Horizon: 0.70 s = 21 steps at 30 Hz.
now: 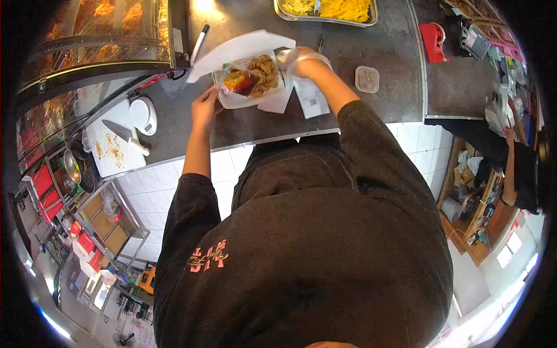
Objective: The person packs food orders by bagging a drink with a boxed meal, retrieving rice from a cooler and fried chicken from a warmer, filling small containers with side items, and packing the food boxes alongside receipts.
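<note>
A white paper takeaway box [235, 103] lies with its lid flap [246, 46] folded open on the dark counter. Inside are brown fried pieces [265, 74] and a clear bag of red-orange sauce [240, 81]. My left hand [205, 108] grips the box's left edge, its fingers at the corner. My right hand [307, 62], in a clear plastic glove, is at the box's right end with its fingers curled. What they hold, if anything, is hard to make out. Below that hand lies a white printed slip [311, 98].
A marker [200, 44] lies left of the box, and a small clear tub [366, 79] sits at right. A metal tray of yellow food [342, 20] stands behind. At left are a scale [143, 115], knife [118, 130] and cutting board [110, 152]. Another person's arm [509, 165] shows far right.
</note>
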Motion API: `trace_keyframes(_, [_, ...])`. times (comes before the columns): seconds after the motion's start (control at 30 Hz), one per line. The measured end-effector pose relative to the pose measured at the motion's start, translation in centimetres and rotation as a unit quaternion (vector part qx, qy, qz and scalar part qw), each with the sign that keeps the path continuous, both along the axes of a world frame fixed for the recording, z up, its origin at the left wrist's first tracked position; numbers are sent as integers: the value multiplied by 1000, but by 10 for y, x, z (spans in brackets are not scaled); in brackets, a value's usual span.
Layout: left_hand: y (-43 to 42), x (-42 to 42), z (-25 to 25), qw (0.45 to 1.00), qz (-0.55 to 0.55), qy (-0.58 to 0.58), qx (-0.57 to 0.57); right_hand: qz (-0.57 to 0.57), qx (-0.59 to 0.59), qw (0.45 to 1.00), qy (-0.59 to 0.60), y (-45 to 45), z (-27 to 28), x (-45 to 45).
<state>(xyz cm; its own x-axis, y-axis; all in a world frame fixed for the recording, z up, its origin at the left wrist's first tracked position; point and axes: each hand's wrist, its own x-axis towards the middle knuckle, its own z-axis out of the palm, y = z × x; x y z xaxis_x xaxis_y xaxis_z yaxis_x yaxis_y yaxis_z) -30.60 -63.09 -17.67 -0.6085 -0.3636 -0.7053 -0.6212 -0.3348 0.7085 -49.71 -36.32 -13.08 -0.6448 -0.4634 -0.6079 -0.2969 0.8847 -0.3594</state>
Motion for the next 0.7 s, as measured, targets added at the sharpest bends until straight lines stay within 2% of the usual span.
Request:
trace_keyframes(0.03, [-4,4,-5,998,-29,-9,-48,-44,29,999,-9,2,11,3])
trace_keyframes(0.07, [-7,3,-1,993,-59,-17,-98,-52,9,998,-34,10,17,2])
trace_keyframes(0.1, [-11,-1,2,993,-60,-11,-102,-53,5,998,-28,23,12,-4])
trace_keyframes(0.13, [-8,-4,15,946,-24,69,-315,-81,-46,996,17,37,-2,-8])
trace_keyframes(0.17, [-2,-5,31,848,12,142,-510,-108,-96,988,60,42,-11,-9])
trace_keyframes(0.2, [15,-13,66,834,56,173,-521,-285,-116,947,94,29,17,-6])
trace_keyframes(0.23, [16,-23,79,834,56,172,-522,-246,-210,914,245,31,34,1])
trace_keyframes(0.3, [17,-44,95,845,-31,332,-419,-152,-300,897,286,10,65,-2])
trace_keyframes(0.33, [25,-44,113,907,-54,245,-338,-142,-270,934,187,6,50,-4])
trace_keyframes(0.37, [32,-43,123,905,-51,249,-340,-133,-221,963,80,0,58,-5])
trace_keyframes(0.4, [37,-44,131,934,-83,126,-323,-118,-160,980,-22,-7,65,-7])
trace_keyframes(0.43, [41,-46,138,947,-115,-1,-301,-117,-163,980,-17,-14,58,5])
trace_keyframes(0.5, [53,-27,92,865,-186,-15,-466,-80,-46,995,44,-25,1,44])
trace_keyframes(0.53, [56,-15,53,831,-195,15,-521,-204,-166,963,-55,-20,2,58])
trace_keyframes(0.57, [58,-6,22,793,-203,43,-573,-350,-309,870,-161,-16,4,73])
trace_keyframes(0.6, [67,-2,12,823,-172,58,-538,-460,-408,753,-231,-11,5,87])
trace_keyframes(0.67, [76,-2,9,884,-101,82,-450,-427,-333,834,-105,-22,-20,101])
trace_keyframes(0.7, [73,-1,12,884,-99,82,-450,-405,-292,865,-39,-26,-31,106])
